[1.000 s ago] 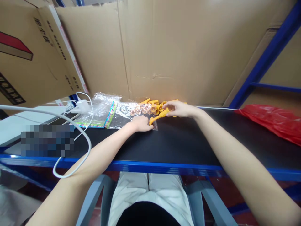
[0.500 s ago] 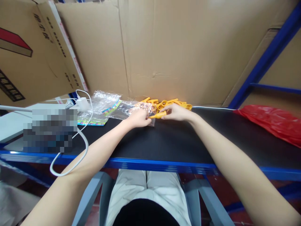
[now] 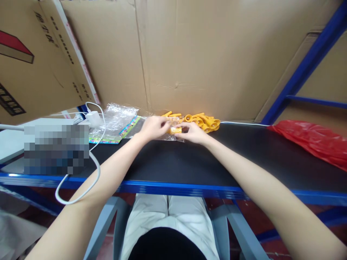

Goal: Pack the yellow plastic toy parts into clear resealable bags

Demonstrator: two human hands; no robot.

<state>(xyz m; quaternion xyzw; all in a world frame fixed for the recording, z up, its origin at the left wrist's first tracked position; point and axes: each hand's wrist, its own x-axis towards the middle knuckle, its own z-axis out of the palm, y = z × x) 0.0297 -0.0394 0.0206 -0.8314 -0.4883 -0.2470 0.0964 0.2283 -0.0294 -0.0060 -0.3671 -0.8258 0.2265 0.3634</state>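
Between my two hands lies a yellow plastic piece (image 3: 176,130), tube-like and partly covered by my fingers. My right hand (image 3: 194,133) has its fingers closed on the right end of this piece. On the other side, my left hand (image 3: 155,128) is closed on a clear plastic bag (image 3: 177,138), whose mouth seems to be around the piece; the fingers hide the exact fit. Behind my right hand is a pile of similar yellow plastic pieces (image 3: 207,122), several with round, funnel-like open ends.
More clear bags (image 3: 119,113) with colourful printed strips lie to the left. Beside them are a white charger (image 3: 93,118) and a looping white cable (image 3: 98,166). A red plastic bag (image 3: 311,142) rests at the right. Cardboard (image 3: 217,57) stands behind the black tabletop (image 3: 184,162).
The yellow piece has moved slightly left, into or against the bag. My right hand has shifted left and a little downward, while my left hand has moved slightly left and up.
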